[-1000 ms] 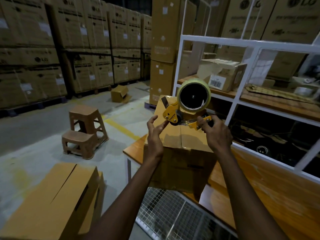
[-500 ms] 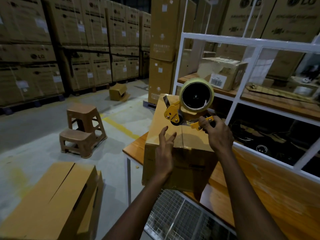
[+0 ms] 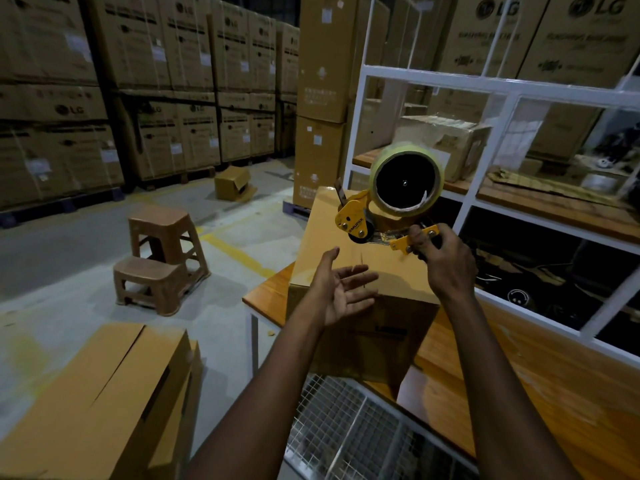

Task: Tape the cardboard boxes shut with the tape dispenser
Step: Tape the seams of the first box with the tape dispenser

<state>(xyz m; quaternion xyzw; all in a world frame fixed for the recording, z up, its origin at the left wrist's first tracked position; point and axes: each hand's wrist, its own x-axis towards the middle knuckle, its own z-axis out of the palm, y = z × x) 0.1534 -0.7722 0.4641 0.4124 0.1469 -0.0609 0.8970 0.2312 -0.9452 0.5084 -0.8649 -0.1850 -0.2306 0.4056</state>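
A closed brown cardboard box [image 3: 323,244] stands on the wooden table [image 3: 526,372], its top flaps meeting along a centre seam. My right hand [image 3: 446,261] grips the handle of a yellow tape dispenser [image 3: 384,216] with a roll of clear tape, held over the far part of the box top. My left hand [image 3: 341,291] hovers palm-up with spread fingers above the box's near edge, holding nothing. A second brown box [image 3: 100,407] with a slit top sits low at the left.
A white metal shelf frame [image 3: 485,88] with a taped parcel [image 3: 446,143] rises behind the table. Two brown plastic stools [image 3: 159,258] stand on the concrete floor at left. A wire mesh panel [image 3: 353,434] lies below me. Stacked cartons line the back; a small open box [image 3: 232,183] lies on the floor.
My left hand came off the box's left side, moved toward me over the top and turned palm-up. The dispenser stayed over the far part of the box top in my right hand.
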